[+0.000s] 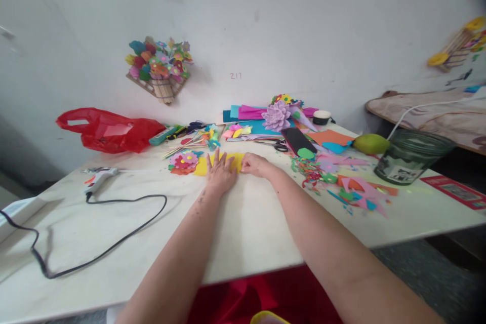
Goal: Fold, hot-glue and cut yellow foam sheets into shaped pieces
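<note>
A yellow craft sheet (201,166) lies on the white table, partly covered by both hands. My left hand (220,174) is spread flat on it, fingers apart and pointing away from me. At the sheet's right side my right hand (255,165) has its fingers curled together in a pinch. Whatever is between those fingertips is hidden or too small to make out. Just left of the sheet sit layered paper flowers (184,160) in pink, red and orange.
On the left lie a glue gun (102,180) with its looping black cord and a red plastic bag (110,129). To the right are scissors (281,146), a black phone (298,142), colourful scraps (362,190), a green-yellow fruit (370,144) and a dark glass jar (408,159). Coloured sheets (250,112) are stacked behind.
</note>
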Tool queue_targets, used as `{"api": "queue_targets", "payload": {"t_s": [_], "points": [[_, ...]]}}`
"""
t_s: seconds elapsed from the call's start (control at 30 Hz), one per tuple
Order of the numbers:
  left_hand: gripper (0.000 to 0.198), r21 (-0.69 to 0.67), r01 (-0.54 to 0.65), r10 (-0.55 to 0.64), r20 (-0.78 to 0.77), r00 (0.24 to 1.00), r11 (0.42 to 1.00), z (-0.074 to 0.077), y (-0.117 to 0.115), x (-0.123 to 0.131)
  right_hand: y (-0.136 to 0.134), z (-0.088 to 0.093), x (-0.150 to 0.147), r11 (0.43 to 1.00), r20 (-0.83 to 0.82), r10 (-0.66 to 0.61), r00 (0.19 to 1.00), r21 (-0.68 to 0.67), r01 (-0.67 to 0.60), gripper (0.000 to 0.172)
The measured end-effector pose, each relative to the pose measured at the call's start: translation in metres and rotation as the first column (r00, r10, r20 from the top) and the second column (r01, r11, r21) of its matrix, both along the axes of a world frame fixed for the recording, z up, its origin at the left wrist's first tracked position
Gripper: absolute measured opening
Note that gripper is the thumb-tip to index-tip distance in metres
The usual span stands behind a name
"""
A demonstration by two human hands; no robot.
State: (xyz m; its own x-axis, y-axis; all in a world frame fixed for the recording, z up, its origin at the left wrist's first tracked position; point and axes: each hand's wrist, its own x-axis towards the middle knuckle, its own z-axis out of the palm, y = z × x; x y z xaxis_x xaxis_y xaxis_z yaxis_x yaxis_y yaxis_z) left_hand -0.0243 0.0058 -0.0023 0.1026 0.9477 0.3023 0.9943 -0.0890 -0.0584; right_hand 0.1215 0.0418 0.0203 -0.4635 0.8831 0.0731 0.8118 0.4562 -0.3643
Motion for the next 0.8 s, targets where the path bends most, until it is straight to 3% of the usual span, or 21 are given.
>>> {"api": "queue_targets", "payload": {"t_s": [0.37, 0.57, 0.8], "points": [[0.052, -0.127, 0.026, -0.022, 0.039, 0.999, 0.991, -0.006, 0.007, -0.003, 0.004, 0.0, 0.001, 1.0, 0.039, 0.022, 0.999, 0.001, -0.022, 0.018], [0.052, -0.137, 0.019, -0.015, 0.03, 0.999, 0.99, -0.005, 0.007, -0.002, 0.005, -0.001, 0.01, 1.0, 0.041, -0.021, 0.999, 0.008, 0.021, 0.02], [0.054, -0.141, 0.011, -0.006, 0.037, 0.999, 0.99, -0.005, 0.006, -0.003, 0.012, -0.005, 0.018, 1.0, 0.052, 0.016, 0.999, 0.004, -0.016, 0.028]]}}
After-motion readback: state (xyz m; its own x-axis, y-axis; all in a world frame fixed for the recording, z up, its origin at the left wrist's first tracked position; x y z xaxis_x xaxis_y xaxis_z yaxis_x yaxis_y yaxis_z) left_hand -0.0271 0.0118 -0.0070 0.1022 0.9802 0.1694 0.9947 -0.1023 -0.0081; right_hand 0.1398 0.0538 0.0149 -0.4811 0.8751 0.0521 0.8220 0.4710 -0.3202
